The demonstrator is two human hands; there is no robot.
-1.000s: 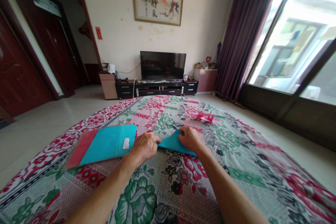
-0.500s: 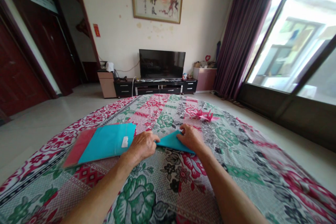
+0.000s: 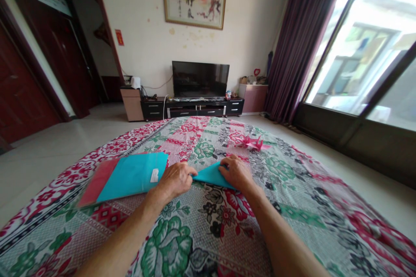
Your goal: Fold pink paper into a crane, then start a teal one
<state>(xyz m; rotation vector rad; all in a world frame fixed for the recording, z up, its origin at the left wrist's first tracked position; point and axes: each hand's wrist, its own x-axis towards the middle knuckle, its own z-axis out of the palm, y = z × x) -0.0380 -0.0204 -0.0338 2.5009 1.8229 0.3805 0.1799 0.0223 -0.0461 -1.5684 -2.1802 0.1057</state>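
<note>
A folded blue sheet of paper (image 3: 210, 174) lies on the flowered tablecloth between my hands, its outline roughly triangular. My left hand (image 3: 178, 178) pinches the pointed left corner between thumb and fingers. On the right part of the paper rests my right hand (image 3: 236, 173), fingers curled and pressed down on it, covering that end. Left of my left hand lies a clear packet of blue and red paper (image 3: 133, 176) with a small white label. Farther back sit pink folded paper shapes (image 3: 253, 142), apart from both hands.
The round table's patterned tablecloth (image 3: 169, 242) spreads under everything. Beyond its far edge stand a low black cabinet (image 3: 185, 106) and a television (image 3: 200, 79). A purple curtain (image 3: 292, 43) and a window are at the right, dark red doors at the left.
My right hand has shifted slightly on the blue paper, its fingers more curled, and covers more of the right end. The left hand keeps its pinch almost unmoved.
</note>
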